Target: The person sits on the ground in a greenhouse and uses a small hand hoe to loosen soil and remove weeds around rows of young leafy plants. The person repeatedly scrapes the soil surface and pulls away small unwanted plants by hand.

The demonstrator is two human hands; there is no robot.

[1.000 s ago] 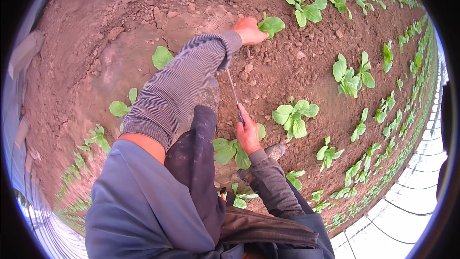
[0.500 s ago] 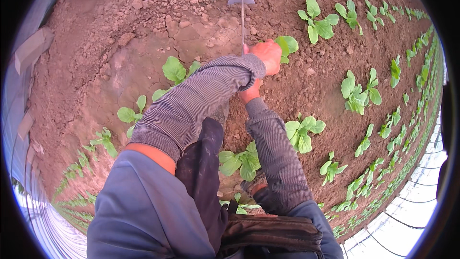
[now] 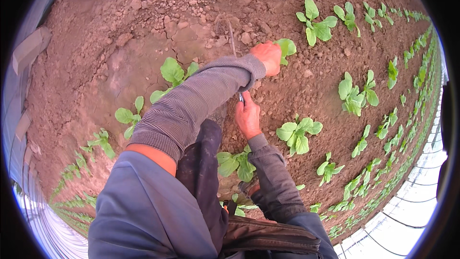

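My left arm reaches across to the right, and my left hand (image 3: 268, 58) is closed at a leafy green seedling (image 3: 287, 50). Leaves stick out beyond its knuckles; the fingertips and the stem are hidden. Lower down, my right hand (image 3: 248, 117) is wrapped round the handle of a small hoe (image 3: 232, 41). The hoe's thin shaft runs under my left sleeve and shows again past it, over the soil. Its blade end is blurred and hard to make out against the brown ground.
More seedlings stand close by, one (image 3: 300, 134) right of my right forearm and another (image 3: 236, 163) beside my leg. Further rows (image 3: 357, 95) stretch off to the right. Cracked, cloddy soil (image 3: 143, 62) lies left, with a pale edging block (image 3: 31, 48) along the bed's border.
My right hand has drawn back toward me, out from beneath the left sleeve, and the hoe's blade end has come nearer and tilted left. My left hand stays at the seedling.
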